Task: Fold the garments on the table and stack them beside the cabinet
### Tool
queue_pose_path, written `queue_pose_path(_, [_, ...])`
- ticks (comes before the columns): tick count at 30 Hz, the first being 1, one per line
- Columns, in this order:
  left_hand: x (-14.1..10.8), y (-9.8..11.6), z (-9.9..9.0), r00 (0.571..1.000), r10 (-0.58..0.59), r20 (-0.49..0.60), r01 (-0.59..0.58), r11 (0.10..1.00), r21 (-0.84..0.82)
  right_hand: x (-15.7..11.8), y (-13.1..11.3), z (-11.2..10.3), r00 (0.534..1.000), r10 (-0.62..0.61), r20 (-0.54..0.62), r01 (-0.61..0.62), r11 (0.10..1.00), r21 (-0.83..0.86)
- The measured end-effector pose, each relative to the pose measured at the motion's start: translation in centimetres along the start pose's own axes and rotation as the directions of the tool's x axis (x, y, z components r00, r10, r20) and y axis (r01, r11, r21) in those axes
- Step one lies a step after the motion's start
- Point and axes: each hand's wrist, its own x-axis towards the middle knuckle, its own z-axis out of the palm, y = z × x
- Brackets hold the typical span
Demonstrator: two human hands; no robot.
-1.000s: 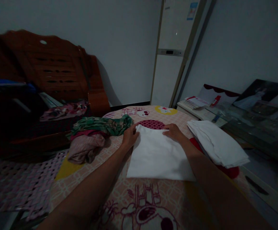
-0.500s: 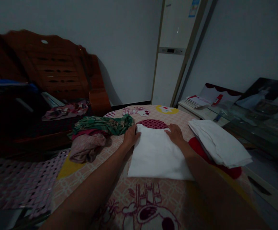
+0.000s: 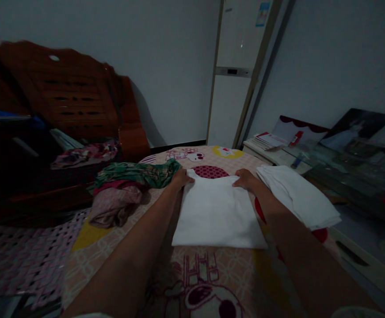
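A white folded garment (image 3: 217,214), which looks like a shirt, lies flat on the patterned tablecloth (image 3: 199,260) in front of me. My left hand (image 3: 181,178) grips its far left corner, thumb on top and fingers curled beneath or behind the edge. At the far right corner, my right hand (image 3: 245,180) pinches the cloth in the same way. Between the hands the far edge dips slightly, like a neckline. To the right sits a stack of folded white cloth (image 3: 296,194), partly behind my right forearm.
Left on the table are a crumpled green cloth (image 3: 139,172) and a mauve cloth (image 3: 114,205). Beyond stand a wooden bench (image 3: 69,101) and a tall white cabinet-like unit (image 3: 228,106). A glass-topped stand (image 3: 321,163) is at the right, a woven pink seat (image 3: 23,256) at lower left.
My right hand has shifted outward to the garment's far right corner and closed on it. My left hand now grips the left corner more firmly. The view has turned slightly right.
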Motion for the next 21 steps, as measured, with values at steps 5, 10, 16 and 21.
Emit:
queue_pose_path(5, [-1.3, 0.3, -0.8, 0.993, 0.119, -0.020, -0.119, 0.992, -0.030, -2.2, -0.7, -0.7, 0.996, -0.042, -0.079, 0.041, 0.999, -0.013])
queue_pose_path(10, [-3.9, 0.3, -2.8, 0.919, 0.373, -0.130, -0.391, 0.904, -0.174, -6.2, -0.6, -2.4, 0.956, -0.177, -0.235, 0.176, 0.984, -0.026])
queue_pose_path(16, [-9.0, -0.2, -4.2, 0.763, 0.646, 0.006, -0.617, 0.732, -0.288, -11.6, 0.2, -2.2, 0.924, -0.325, -0.200, 0.337, 0.941, 0.028])
queue_pose_path(21, [-11.6, -2.3, -2.7, 0.657, 0.737, 0.158, -0.700, 0.675, -0.235, -13.5, 0.7, -0.4, 0.915, -0.394, -0.085, 0.390, 0.919, -0.066])
